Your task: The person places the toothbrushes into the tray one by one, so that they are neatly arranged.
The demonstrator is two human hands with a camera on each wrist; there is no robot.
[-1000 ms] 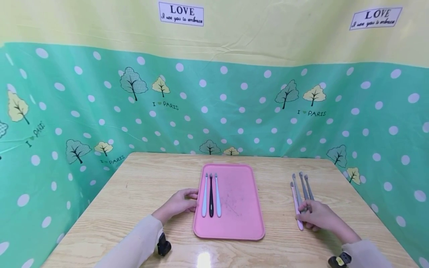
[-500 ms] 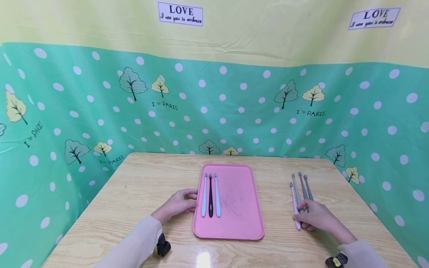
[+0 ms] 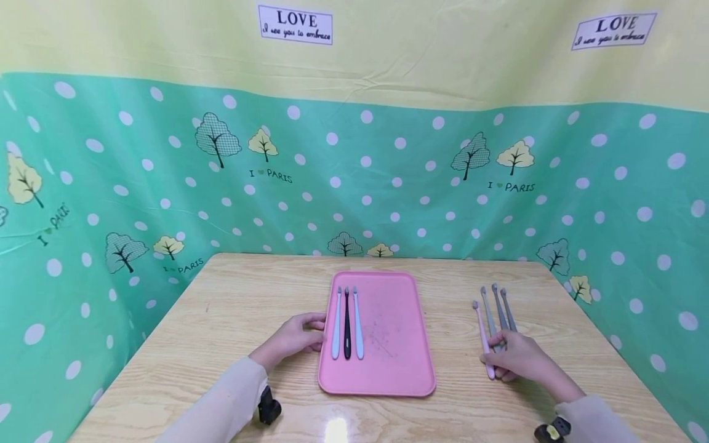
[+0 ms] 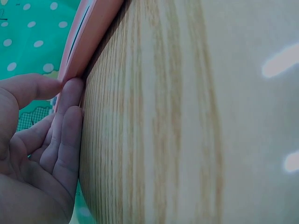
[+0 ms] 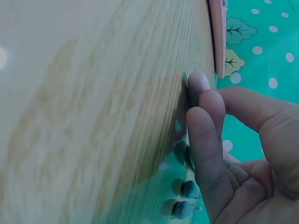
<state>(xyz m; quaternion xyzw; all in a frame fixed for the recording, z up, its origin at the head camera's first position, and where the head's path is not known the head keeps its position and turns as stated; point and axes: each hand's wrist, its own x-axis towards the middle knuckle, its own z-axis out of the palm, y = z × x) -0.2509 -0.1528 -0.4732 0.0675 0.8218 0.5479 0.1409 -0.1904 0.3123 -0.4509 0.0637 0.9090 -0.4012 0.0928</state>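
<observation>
My right hand (image 3: 517,355) pinches the handle of a pink toothbrush (image 3: 480,327) on the right side of the table. Close beside it lie three grey toothbrushes (image 3: 501,312), their lower handles hidden behind the fingers. In the right wrist view the fingertips (image 5: 198,84) meet low over the wood, and rounded handle ends (image 5: 181,209) show below them. A pink tray (image 3: 396,363) stands mid-table, bearing a black toothbrush (image 3: 347,329) between two white toothbrushes (image 3: 359,335) along its left side. Against the tray's left rim rest the fingertips of my left hand (image 3: 296,335).
The wooden table (image 3: 249,289) extends on both sides of the tray. Behind it hangs a green and yellow patterned curtain (image 3: 310,203), which also closes off both sides. Dark camera mounts (image 3: 269,407) sit at the wrists.
The pink toothbrush has shifted slightly left with my right hand, widening its gap from the grey ones. My left hand and the tray have stayed put.
</observation>
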